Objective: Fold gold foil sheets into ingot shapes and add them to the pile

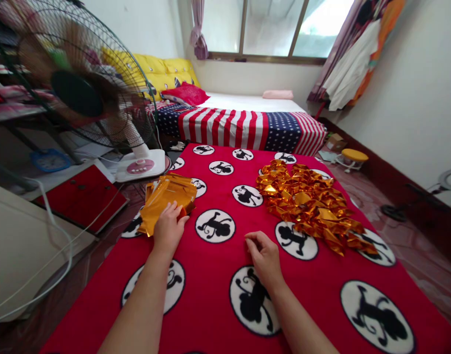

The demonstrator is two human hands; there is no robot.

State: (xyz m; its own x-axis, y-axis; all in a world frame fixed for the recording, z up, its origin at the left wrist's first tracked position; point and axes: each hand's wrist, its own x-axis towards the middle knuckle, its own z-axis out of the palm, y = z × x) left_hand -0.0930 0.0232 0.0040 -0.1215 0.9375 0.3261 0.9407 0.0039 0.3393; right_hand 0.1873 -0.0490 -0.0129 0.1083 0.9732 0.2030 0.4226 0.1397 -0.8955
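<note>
A stack of flat gold foil sheets (168, 189) lies at the left edge of the red cloth (210, 260). My left hand (170, 223) rests on the near side of this stack, with a bent orange foil edge between its thumb and fingers. Over the middle of the cloth is my right hand (264, 253), its fingers curled in against the thumb; nothing shows in them. To the right of that hand spreads a heap of folded, shiny gold foil pieces (306, 199), apart from the hand.
A running fan (77, 93) stands at the left, its base (142, 164) close to the cloth's far-left edge. Beyond the cloth is a bed with a flag-patterned cover (225, 125). A yellow-topped stool (354, 155) stands on the floor at right. A white cable (59, 226) hangs at left.
</note>
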